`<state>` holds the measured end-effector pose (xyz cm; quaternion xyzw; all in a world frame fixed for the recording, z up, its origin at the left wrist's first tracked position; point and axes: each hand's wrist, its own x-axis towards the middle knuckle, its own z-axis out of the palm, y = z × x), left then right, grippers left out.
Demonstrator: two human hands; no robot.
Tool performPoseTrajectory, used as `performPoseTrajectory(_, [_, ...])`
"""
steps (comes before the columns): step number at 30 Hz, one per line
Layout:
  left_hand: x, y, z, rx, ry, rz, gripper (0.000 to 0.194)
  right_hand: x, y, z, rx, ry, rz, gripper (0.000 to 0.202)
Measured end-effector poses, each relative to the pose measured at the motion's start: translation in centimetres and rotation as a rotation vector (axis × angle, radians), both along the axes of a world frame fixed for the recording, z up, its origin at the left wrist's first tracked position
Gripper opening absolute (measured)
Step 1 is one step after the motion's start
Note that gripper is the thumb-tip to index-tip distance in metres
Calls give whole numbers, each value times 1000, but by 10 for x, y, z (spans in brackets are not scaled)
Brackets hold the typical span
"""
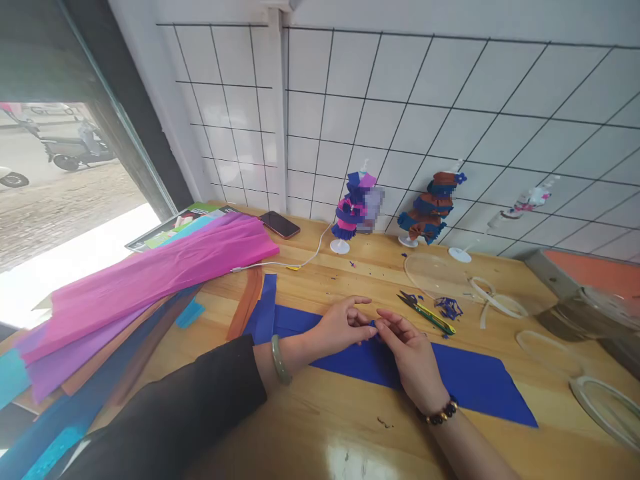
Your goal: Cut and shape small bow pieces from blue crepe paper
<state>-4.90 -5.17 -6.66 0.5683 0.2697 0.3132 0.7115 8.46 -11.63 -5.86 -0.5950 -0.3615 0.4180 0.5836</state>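
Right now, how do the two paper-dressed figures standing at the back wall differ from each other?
The left figure wears blue, purple and pink paper; the right figure wears blue and rust-brown. The left one stands nearer the phone, the right one nearer the scissors. Both stand on round white bases at the wall.

Blue paper strip (470, 380), pink crepe sheet (165, 270)

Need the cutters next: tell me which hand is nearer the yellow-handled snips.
Right. The right hand lies just below-left of the snips, apart from them. The left hand is farther left, its fingertips meeting the right's over the blue paper.
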Motion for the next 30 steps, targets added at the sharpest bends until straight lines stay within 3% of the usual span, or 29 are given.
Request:
performPoseTrajectory(10, [1,5,-9,140,-25,43,58,8,3,-5,-72,39,42,28])
performPoseTrajectory(15, [1,9,-10,78,-20,157,58,30,35,8,-16,-93,36,29])
performPoseTrajectory(18, [2,10,-13,75,30,146,59,45,77,36,74,-252,-19,31])
performPoseTrajectory(26, [4,9,-16,130,134,127,54,40,200,146,278,-746,-132,40])
performPoseTrajectory(30, [4,8,-13,143,193,77,51,26,229,175,256,-889,-119,41])
